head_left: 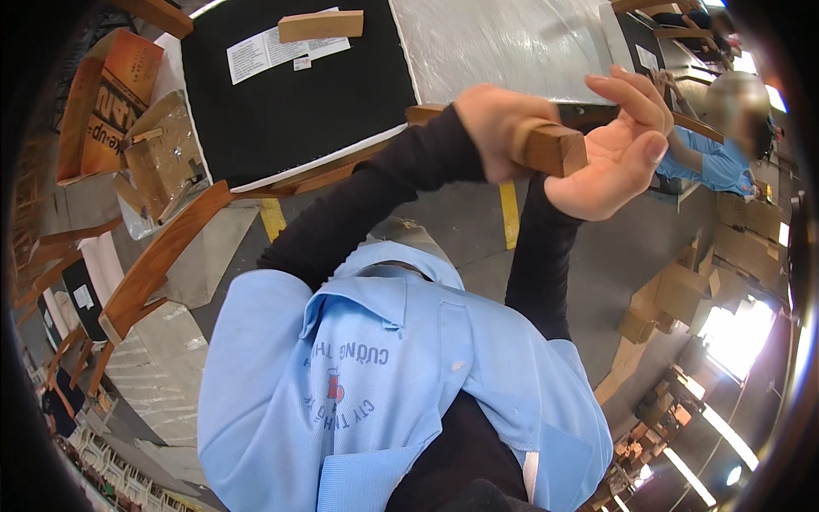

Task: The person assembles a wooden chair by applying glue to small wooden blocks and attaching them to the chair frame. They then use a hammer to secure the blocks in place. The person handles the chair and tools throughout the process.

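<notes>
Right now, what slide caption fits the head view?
The left hand grips a wooden block near the open right hand; another block lies on a black panel.

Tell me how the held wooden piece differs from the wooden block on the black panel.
The held wooden piece is gripped in the left hand; the wooden block lies across white paper sheets. The held piece looks darker and redder, the block paler. The held piece shows its squared end; the block, its long side. Both are straight-edged wood.
</notes>
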`<action>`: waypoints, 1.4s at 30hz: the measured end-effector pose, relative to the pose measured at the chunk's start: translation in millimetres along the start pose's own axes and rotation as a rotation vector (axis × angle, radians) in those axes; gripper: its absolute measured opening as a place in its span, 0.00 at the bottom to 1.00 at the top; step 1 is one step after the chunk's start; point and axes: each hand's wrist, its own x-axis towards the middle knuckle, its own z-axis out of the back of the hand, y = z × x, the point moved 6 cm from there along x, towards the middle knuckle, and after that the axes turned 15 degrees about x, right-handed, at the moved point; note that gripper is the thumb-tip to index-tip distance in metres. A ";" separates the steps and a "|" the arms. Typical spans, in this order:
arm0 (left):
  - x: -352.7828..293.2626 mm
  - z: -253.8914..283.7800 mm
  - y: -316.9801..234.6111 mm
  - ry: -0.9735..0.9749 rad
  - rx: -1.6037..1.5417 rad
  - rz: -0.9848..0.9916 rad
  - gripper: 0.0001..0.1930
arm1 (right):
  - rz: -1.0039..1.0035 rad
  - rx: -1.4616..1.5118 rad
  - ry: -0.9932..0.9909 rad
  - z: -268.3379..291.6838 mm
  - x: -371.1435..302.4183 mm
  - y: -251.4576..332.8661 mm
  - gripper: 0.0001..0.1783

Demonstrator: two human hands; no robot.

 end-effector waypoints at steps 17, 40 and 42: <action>-86.8 -57.2 53.4 -0.706 0.385 0.217 0.46 | -0.172 0.063 -0.035 0.9 -0.9 -10.4 0.40; 3.0 -8.6 29.2 0.305 -0.092 -0.071 0.28 | 0.103 0.264 -0.416 10.3 -9.3 7.0 0.43; 3.7 -13.0 50.7 0.450 -0.205 0.067 0.27 | 0.128 0.207 -0.397 7.0 -1.5 -1.4 0.41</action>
